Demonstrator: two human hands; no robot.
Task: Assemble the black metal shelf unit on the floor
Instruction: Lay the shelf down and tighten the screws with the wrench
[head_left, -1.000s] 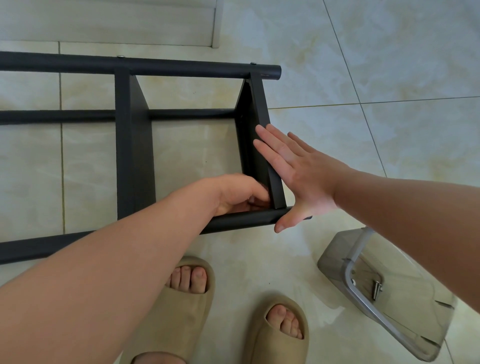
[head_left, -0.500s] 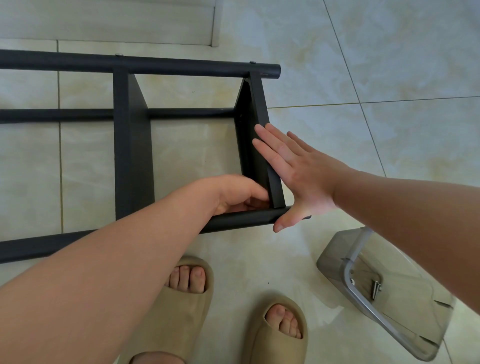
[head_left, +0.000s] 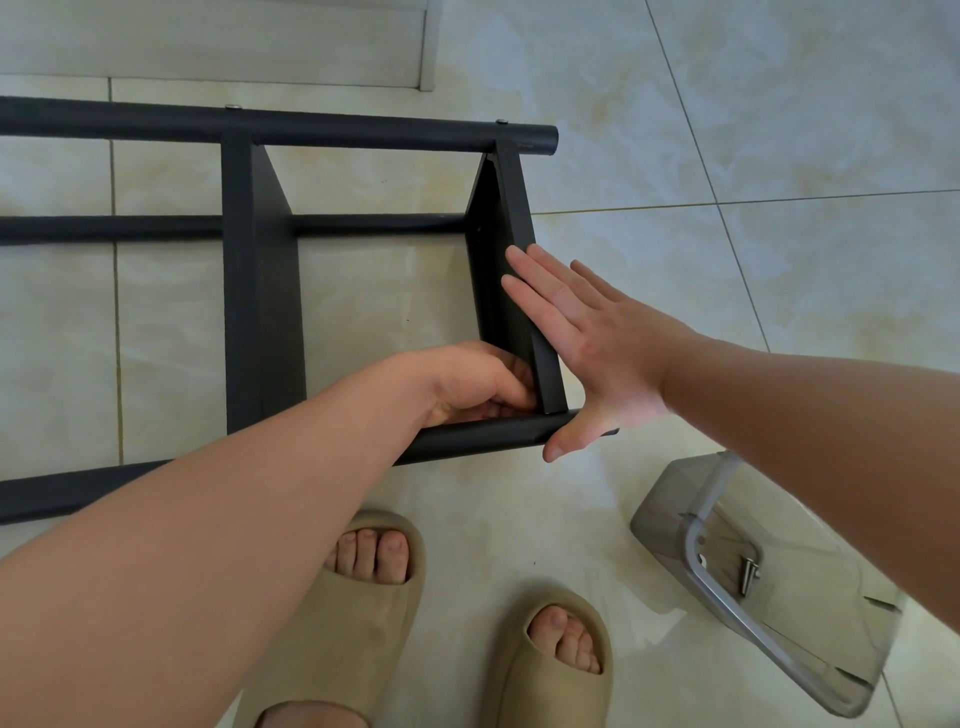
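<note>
Matte black shelf unit (head_left: 260, 312) of round tubes and flat sheet panels, lying on glossy cream marble-look floor tiles (head_left: 779, 130), touching both grips. Right grip (head_left: 592, 353) spread flat, straight fingers pressed on the outer face of the end panel (head_left: 511, 218); left grip (head_left: 467, 384) just across that panel, curled into the inner corner by the near tube (head_left: 483, 434), fingertips hidden, so cannot tell if pinching anything. Tipped smoky clear plastic box (head_left: 670, 514) with metal screws (head_left: 748, 574) near the right grip, bodyward; beige foam slippers (head_left: 353, 623) under the left forearm.
</note>
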